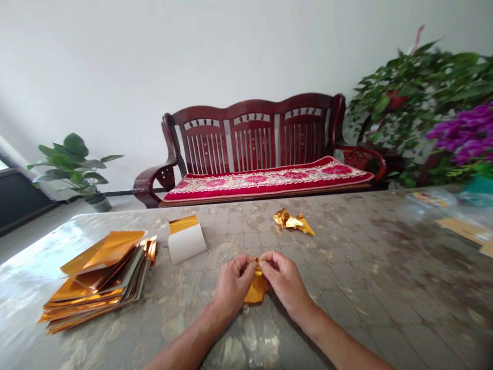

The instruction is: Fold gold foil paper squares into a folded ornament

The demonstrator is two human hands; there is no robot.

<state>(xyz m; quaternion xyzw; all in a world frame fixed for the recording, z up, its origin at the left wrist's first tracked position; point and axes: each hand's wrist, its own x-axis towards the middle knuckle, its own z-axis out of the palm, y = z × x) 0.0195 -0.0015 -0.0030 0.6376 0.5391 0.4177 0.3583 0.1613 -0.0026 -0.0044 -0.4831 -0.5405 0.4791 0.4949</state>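
Between my two hands is a small piece of gold foil paper [254,290], its lower part hanging toward me. The fingers of my left hand [234,280] pinch its upper edge from the left. Close beside them, my right hand [283,277] pinches the same upper edge with thumb and forefinger. The fingertips nearly meet, and the fold between them is mostly hidden. Beyond my hands lies a crumpled, folded gold foil piece [288,220]. A curled sheet with a white back [187,243] and a gold end rests further left.
At the left of the patterned tabletop [346,288] stands an uneven stack of gold foil sheets [96,285]. Clear plastic and tan card [462,229] lie at the far right. Behind the table are a wooden bench [252,139], a potted plant [77,164] and purple flowers [468,133].
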